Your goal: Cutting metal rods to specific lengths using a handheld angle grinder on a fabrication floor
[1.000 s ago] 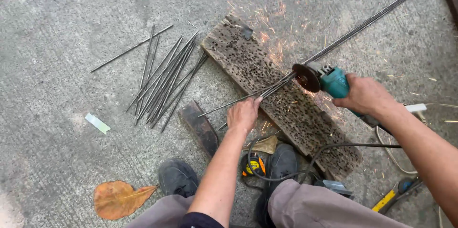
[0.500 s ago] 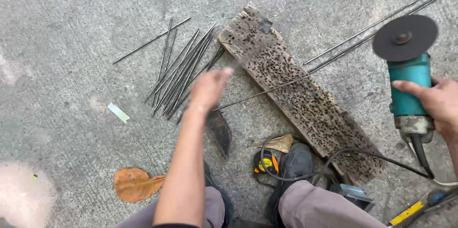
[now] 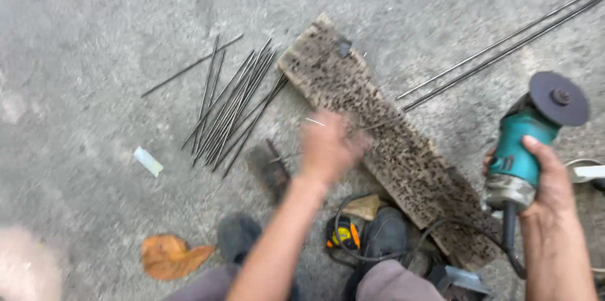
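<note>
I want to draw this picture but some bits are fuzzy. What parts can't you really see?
Head view only:
- Left hand: motion-blurred, so the fingers and whether it holds a thin rod cannot be told.
- Long rods: run off the right edge, ends unseen.
- Wooden board: its near end is hidden behind the shoe and cable.
- Angle grinder: body partly covered by the right hand.
- Tape measure: partly hidden by the cable.

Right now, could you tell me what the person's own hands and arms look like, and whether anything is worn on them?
Both are bare: the left hand, blurred, and the right hand wear no gloves. No sleeve, watch or ring shows on either forearm. Fingers look slim, and no markings can be made out.
</note>
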